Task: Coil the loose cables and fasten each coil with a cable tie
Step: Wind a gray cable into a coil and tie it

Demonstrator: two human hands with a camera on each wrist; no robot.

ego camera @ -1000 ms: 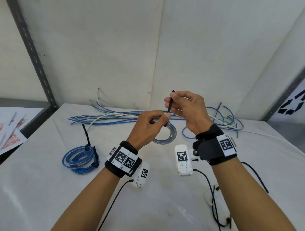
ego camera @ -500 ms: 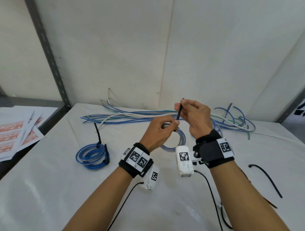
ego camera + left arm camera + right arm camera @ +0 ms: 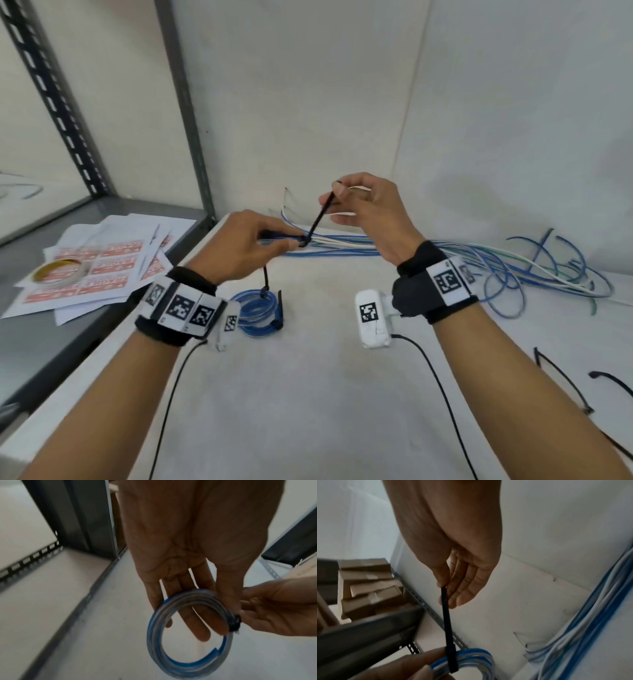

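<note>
Light, springy blue-and-white cable coil (image 3: 188, 632) gripped by left hand (image 3: 246, 246) beside the tie; right hand (image 3: 363, 212) pinches stiff black cable tie (image 3: 447, 622) tail.

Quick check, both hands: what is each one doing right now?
Left hand: pinches the blue-and-white cable coil at the tie.
Right hand: pinches the tail of the black cable tie, stretched taut.

I work in a storeroom: slotted steel racking (image 3: 51, 85), stacked cardboard boxes (image 3: 368, 588), fragile labels (image 3: 99, 267), packing tape (image 3: 60, 270).
</note>
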